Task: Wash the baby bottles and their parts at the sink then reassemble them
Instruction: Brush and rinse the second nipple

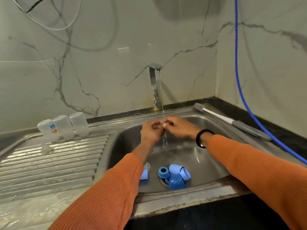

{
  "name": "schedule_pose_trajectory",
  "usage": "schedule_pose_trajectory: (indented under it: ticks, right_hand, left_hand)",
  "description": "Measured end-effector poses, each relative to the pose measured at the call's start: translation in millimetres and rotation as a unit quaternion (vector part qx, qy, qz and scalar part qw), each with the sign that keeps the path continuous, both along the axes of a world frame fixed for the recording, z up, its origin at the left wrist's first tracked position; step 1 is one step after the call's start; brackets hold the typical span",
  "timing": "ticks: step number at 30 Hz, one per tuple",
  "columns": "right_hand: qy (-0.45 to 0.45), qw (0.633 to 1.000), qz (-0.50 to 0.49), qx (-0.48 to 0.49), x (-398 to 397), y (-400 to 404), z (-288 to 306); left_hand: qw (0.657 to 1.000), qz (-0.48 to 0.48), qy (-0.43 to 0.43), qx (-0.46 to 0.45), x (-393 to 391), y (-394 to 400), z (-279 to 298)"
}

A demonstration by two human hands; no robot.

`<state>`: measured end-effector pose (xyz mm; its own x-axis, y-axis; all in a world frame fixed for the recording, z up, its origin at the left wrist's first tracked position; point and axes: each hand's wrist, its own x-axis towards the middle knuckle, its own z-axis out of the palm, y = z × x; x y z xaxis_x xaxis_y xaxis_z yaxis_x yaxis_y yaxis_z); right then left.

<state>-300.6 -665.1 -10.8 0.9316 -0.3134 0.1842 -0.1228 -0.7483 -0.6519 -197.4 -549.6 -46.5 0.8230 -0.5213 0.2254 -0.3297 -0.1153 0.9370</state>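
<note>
Nearest the camera, below the two hands and toward the front of the sink (207, 183), a cluster of blue parts sits over the drain: a dark blue dome cap (177, 182), a blue screw ring (163, 172) just left of it, and a pale blue collar (180, 171) leaning against both. Left of these, close under the left forearm, lies another pale blue piece (144, 174) with a clear nipple (147, 166) touching its far end.

Above them, both arms in orange sleeves (106, 196) reach over the basin. The left hand (152, 131) has its fingers curled inward, and the right hand (177, 126), with a black band (201, 137) at the wrist, meets it fingertip to fingertip under the running water (164, 136). Together they pinch a small clear part (160, 124); it is too small and pale to say what it is.

Well to the left of the left hand, on the ribbed draining board (58, 163), a small clear piece (45, 147) lies alone, and beyond it three clear bottles (64, 127) stand upside down side by side, touching.

Right of the right hand, a bottle brush (232, 121) rests along the sink's rim, bristles toward the wall, with a blue hose (245, 103) hanging past it.

Just beyond the hands stands the tap (155, 87), against a marbled wall (108, 72)
</note>
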Motion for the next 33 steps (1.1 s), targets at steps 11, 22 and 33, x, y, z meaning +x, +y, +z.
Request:
schedule_pose_trajectory:
  ticks: [11, 22, 33]
  right_hand:
    - [-0.123, 0.973, -0.07, 0.18, 9, -8, -14]
    - [-0.097, 0.963, -0.083, 0.236, 16, 0, -10]
    - [0.047, 0.894, -0.343, -0.285, -31, -76, 16]
  left_hand:
    - [0.997, 0.06, -0.029, -0.048, 2, -6, 11]
    - [0.977, 0.073, -0.198, -0.031, -4, -5, 14]
    - [0.967, 0.153, -0.195, 0.052, -1, 4, 15]
